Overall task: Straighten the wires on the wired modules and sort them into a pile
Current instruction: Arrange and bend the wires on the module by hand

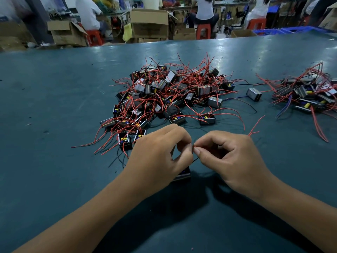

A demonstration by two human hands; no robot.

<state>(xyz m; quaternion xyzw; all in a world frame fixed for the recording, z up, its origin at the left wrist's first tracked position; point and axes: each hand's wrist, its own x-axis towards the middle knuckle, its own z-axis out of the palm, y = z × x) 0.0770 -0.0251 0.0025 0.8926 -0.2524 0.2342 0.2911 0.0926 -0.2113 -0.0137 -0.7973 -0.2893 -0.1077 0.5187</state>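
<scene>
Both hands pinch wires lower center: left hand [160,152] over the module [183,175], right hand [231,157] pinching red wire [255,127].

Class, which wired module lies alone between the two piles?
The grey module right of the big pile, lying apart, dark wires trailing; others are tangled together.

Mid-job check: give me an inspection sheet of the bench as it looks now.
Surface: teal table, a few dark specks.
Job's things: big tangled pile centre; smaller pile far right; lone module between them; one module under the left hand.
Clutter: nothing seen.
Hands: left hand and right hand both pinch a red wire.
Cables: red wires dominate, some black and blue; all loose.
Surroundings: cardboard boxes, red stools, seated people behind.
</scene>
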